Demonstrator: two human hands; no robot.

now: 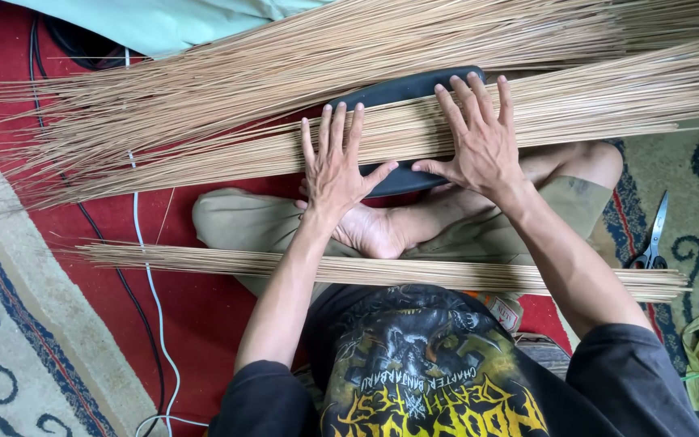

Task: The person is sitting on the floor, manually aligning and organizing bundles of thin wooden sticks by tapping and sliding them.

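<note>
Pressing flat, fingers spread, the left hand (pixel 335 166) and right hand (pixel 479 137) rest on the layer of thin tan palm-rib sticks (pixel 414 129) lying across the black oval pad (pixel 402 89). Nearer the person than the pad, a second stick bundle (pixel 204 259) crosses the lap. Steel scissors (pixel 653 235) lie right of the pad. Even palm pressure would probably keep the sticks level.

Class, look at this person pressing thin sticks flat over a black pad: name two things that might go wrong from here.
1. Both palms, left hand and right hand, press flat on the thin sticks, so splinters or snapped sticks seem possible.
2. The scissors lie on the rug near the right knee; a shifting leg might catch them.
3. The bundle on the lap could slide off.
</note>
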